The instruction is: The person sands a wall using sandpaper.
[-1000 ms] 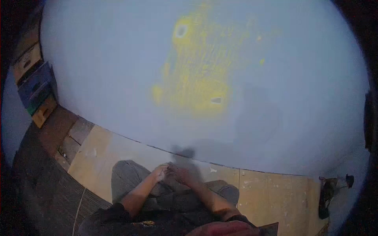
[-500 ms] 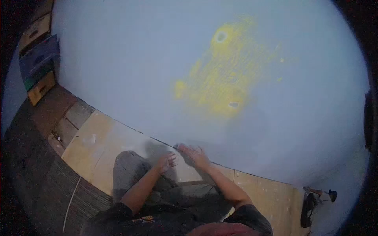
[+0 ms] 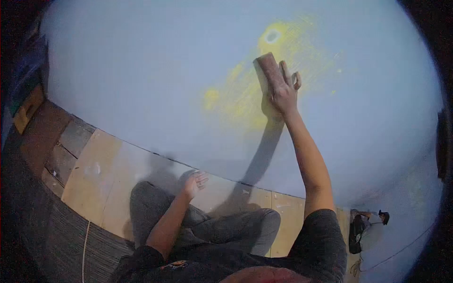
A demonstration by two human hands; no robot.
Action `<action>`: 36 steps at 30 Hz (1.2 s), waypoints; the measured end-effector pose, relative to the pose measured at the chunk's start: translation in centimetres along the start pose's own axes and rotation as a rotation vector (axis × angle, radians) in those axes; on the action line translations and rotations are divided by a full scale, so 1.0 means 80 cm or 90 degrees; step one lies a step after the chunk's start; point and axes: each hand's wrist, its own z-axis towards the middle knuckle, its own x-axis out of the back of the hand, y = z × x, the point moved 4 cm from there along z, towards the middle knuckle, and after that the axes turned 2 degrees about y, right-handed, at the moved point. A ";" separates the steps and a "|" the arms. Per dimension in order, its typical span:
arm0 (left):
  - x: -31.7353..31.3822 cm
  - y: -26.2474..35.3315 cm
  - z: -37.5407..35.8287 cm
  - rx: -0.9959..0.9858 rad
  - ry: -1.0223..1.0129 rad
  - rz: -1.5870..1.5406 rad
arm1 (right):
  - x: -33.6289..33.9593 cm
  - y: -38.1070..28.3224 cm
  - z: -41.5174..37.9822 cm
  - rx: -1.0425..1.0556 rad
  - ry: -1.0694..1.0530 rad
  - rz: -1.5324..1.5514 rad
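Note:
My right hand (image 3: 285,96) is raised against the pale wall (image 3: 165,85) and holds a brownish block (image 3: 269,68) near its surface. Two of its fingers stand apart from the block. Around the block spreads a yellow patch (image 3: 302,52) with a whitish-grey spot (image 3: 272,36) above the hand. Low down, over my folded legs and close to the wall's bottom edge, my left hand (image 3: 195,183) is held with its fingers apart and nothing in it.
Light wooden boards (image 3: 108,179) run along the foot of the wall. Drawers or boxes (image 3: 28,108) stand at the far left. A pale cord (image 3: 85,250) lies on the dark ribbed floor. Another person (image 3: 365,228) is low at the right.
My right hand has moved up from the wall's bottom edge to the yellow patch, now with the block in it. My left hand has shifted slightly left and up. The view has turned a little.

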 end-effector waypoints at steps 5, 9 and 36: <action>-0.023 0.032 -0.017 -0.043 0.091 0.207 | 0.019 -0.081 -0.041 -0.080 -0.117 0.133; -0.079 0.061 -0.037 -0.136 0.070 0.238 | 0.015 -0.223 -0.193 -0.128 -0.357 0.434; -0.034 0.011 -0.053 0.154 0.260 0.487 | -0.048 -0.438 -0.514 -0.940 -0.547 1.306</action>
